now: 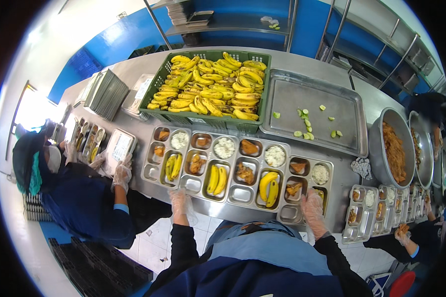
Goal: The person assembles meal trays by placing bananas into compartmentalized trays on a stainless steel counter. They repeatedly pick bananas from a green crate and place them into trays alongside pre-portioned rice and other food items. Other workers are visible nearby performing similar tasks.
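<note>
My left hand [182, 205], in a clear plastic glove, is at the table's front edge, by the near ends of two trays. Its fingers are apart and nothing shows in them. My right hand [313, 213], gloved too, reaches over the banana compartment of the rightmost tray [289, 214] in front of me. Its fingers close on the bananas [321, 193], which they partly hide. Further left stand more steel compartment trays, among them a middle one [241, 194] holding rice [274, 156], two bananas [268, 189] and browned pieces of food [245, 172].
A green crate [148, 96] piled with bananas stands behind the trays. Beside it lies a large metal tray [282, 101] with cut limes. A big bowl [379, 148] of orange-brown food is at right. Co-workers stand left [84, 203] and right [409, 245]. Stacked trays [106, 94] rise back left.
</note>
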Action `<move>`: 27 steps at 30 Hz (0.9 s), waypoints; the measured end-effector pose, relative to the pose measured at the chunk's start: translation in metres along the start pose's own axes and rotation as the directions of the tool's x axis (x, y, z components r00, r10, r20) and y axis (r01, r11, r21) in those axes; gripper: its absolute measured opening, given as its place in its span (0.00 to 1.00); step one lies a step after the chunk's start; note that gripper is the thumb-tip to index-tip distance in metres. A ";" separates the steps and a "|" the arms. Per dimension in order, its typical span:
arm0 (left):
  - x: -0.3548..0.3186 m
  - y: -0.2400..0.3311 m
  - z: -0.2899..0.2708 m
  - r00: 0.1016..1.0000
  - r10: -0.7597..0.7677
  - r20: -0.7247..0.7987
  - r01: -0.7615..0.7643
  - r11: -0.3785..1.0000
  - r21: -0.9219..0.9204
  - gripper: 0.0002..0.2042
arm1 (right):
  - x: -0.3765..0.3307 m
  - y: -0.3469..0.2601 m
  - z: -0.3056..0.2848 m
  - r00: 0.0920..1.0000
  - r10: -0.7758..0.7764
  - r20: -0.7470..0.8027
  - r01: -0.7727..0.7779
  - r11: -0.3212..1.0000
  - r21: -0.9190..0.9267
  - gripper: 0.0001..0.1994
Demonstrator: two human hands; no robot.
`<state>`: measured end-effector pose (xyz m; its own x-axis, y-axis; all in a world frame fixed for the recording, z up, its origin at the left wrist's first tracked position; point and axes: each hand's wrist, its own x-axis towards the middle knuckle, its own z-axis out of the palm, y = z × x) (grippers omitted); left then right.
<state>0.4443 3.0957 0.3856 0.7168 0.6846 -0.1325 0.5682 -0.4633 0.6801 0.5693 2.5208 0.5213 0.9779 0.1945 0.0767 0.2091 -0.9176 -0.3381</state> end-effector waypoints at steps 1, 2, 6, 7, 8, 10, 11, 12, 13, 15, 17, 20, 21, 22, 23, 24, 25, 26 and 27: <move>0.000 -0.003 0.003 0.997 0.079 0.022 -0.082 0.955 0.286 0.14 | 0.003 0.002 0.002 0.997 0.060 0.048 -0.061 0.998 0.031 0.13; -0.001 -0.006 0.003 0.987 0.113 0.118 -0.163 0.744 0.649 0.13 | 0.004 0.005 0.002 1.000 0.010 0.016 -0.011 0.998 0.063 0.13; -0.010 0.007 -0.001 0.899 0.424 -0.115 -0.133 0.513 0.848 0.07 | 0.013 0.008 0.007 0.996 -0.003 0.085 -0.011 0.986 0.165 0.14; -0.011 0.013 -0.001 0.931 0.335 -0.146 -0.080 0.576 0.814 0.07 | 0.015 0.010 0.009 0.996 -0.013 0.091 -0.005 0.982 0.187 0.14; -0.012 0.017 -0.004 0.965 0.225 -0.134 -0.033 0.614 0.789 0.07 | 0.017 0.012 0.012 0.990 0.025 0.139 -0.052 0.980 0.194 0.15; -0.016 0.031 -0.002 0.988 0.098 -0.122 0.028 0.651 0.758 0.07 | 0.022 0.016 0.017 0.991 -0.043 0.130 0.007 0.964 0.267 0.15; -0.019 0.041 0.000 0.989 0.089 -0.116 0.028 0.663 0.748 0.08 | 0.024 0.019 0.019 0.989 -0.082 0.125 0.037 0.945 0.326 0.15; -0.022 0.053 0.001 0.986 0.090 -0.137 0.042 0.671 0.740 0.08 | 0.027 0.020 0.022 0.985 -0.093 0.147 0.041 0.947 0.319 0.15; -0.027 0.069 0.001 0.986 0.148 -0.081 -0.046 0.698 0.715 0.11 | 0.032 0.020 0.026 0.980 -0.137 0.146 0.078 0.934 0.349 0.14; -0.040 0.119 0.016 0.883 0.274 -0.381 -0.083 0.890 0.449 0.16 | 0.044 0.019 0.030 0.963 -0.165 0.211 0.074 0.921 0.383 0.15; -0.050 0.188 0.021 0.862 0.251 -0.440 -0.104 0.938 0.330 0.20 | 0.055 0.019 0.028 0.930 -0.070 0.360 -0.063 0.937 0.344 0.15; -0.046 0.308 0.015 0.957 0.213 -0.196 -0.127 0.917 0.377 0.23 | 0.052 0.046 0.006 0.998 -0.069 0.003 0.060 0.878 0.476 0.17; -0.050 0.343 0.017 0.847 0.483 -0.224 -0.430 0.869 0.246 0.23 | 0.041 0.072 -0.009 0.976 0.076 -0.206 -0.012 0.955 0.296 0.18; -0.053 0.376 0.027 0.817 0.517 -0.257 -0.509 0.855 0.102 0.20 | 0.022 0.107 -0.027 0.899 0.081 -0.431 -0.039 0.994 0.106 0.20; -0.054 0.409 0.034 0.766 0.600 -0.232 -0.598 0.797 0.086 0.20 | -0.003 0.147 -0.047 0.774 0.271 -0.572 -0.297 0.954 0.050 0.20; -0.051 0.434 0.038 0.692 0.680 -0.243 -0.700 0.714 0.007 0.21 | -0.033 0.180 -0.058 0.515 0.356 -0.780 -0.515 0.856 0.051 0.22; -0.057 0.454 0.039 0.482 0.858 -0.175 -0.832 0.512 0.215 0.23 | -0.083 0.220 -0.074 0.412 0.612 -0.675 -0.795 0.603 0.062 0.27; -0.061 0.470 0.042 0.281 0.957 -0.070 -0.883 0.287 0.372 0.25 | -0.132 0.260 -0.097 0.369 0.914 -0.168 -0.880 0.402 0.254 0.30; -0.060 0.490 0.050 0.148 0.983 -0.112 -0.947 0.173 0.271 0.26 | -0.166 0.275 -0.077 0.384 0.917 0.103 -0.831 0.295 0.472 0.33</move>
<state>0.7003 2.7992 0.6907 0.6187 -0.2911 0.7297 -0.4709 -0.8809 0.0478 0.4640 2.2091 0.4878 0.5680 -0.7312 -0.3777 -0.7487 -0.2684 -0.6062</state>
